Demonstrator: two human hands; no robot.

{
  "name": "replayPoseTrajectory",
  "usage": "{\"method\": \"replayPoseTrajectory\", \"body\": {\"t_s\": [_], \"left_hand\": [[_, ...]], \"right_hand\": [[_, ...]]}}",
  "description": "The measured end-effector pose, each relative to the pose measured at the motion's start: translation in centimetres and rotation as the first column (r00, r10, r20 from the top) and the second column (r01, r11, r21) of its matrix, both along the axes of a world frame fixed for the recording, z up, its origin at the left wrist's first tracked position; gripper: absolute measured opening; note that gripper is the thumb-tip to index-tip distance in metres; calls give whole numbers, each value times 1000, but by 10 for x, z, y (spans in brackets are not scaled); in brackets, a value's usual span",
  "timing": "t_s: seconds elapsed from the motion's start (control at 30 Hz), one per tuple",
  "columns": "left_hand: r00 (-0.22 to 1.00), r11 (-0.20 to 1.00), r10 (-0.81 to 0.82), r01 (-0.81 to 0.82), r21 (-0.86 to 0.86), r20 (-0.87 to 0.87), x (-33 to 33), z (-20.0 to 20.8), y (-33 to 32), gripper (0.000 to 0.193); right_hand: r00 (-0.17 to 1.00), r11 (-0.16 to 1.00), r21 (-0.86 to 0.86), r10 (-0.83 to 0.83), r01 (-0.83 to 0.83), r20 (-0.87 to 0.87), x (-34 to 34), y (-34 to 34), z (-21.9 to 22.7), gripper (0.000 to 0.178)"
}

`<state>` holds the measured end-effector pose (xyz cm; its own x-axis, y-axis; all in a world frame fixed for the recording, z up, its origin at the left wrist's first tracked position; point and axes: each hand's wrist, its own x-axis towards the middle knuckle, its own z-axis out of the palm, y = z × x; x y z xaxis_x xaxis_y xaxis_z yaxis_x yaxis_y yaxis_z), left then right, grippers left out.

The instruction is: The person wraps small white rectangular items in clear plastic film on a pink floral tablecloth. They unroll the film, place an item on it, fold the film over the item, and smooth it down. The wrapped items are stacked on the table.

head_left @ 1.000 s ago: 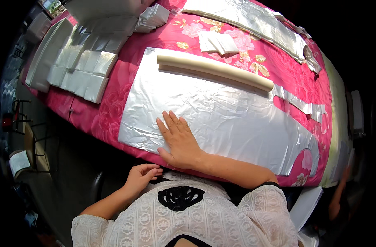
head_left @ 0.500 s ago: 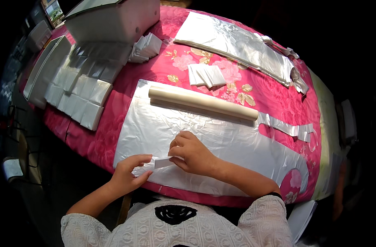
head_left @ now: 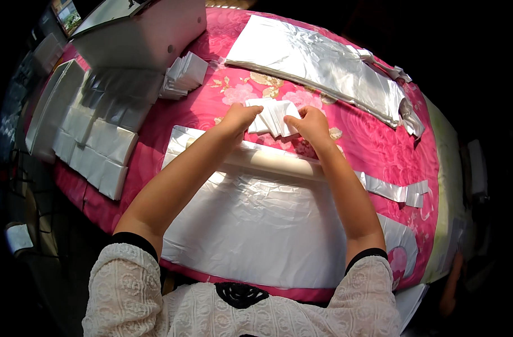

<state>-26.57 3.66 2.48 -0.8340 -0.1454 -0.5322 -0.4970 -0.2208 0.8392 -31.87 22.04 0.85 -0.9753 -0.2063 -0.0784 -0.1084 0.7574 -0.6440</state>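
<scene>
Pinching, head view: folded white rectangular film packets (head_left: 275,118), at right edge, with right hand (head_left: 313,126)
Left hand (head_left: 243,119): touching left edge; cannot tell if pinching
Pink floral tablecloth (head_left: 386,147): under packets
Packets: probably light, soft, slippery; best held by opposite edges

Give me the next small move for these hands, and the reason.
Probably press the folded white packets gently together to even up the row: the left hand and right hand are at its opposite ends, and the packets overlap unevenly, fanned at slightly different angles.
</scene>
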Motion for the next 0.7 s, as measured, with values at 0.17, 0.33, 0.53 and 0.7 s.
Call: {"method": "replayPoseTrajectory", "body": {"t_s": [0.17, 0.33, 0.53, 0.7], "left_hand": [[986, 993, -67, 51, -102, -152, -13, -20, 17, 28], [937, 939, -42, -82, -334, -348, -2, -9, 36, 25], [620, 950, -141, -134, -281, -772, 99, 13, 31, 35], [493, 906, -332, -72, -418, -804, 195, -25, 28, 55]], "right_hand": [[1000, 1000, -21, 21, -22, -3, 2, -14, -4, 54], [992, 948, -308, 50, -85, -119, 9, -18, -4, 54], [954, 684, -666, 237, -298, -183, 116, -13, 57, 59], [916, 743, -536, 340, -401, -215, 220, -3, 31, 72]]}}
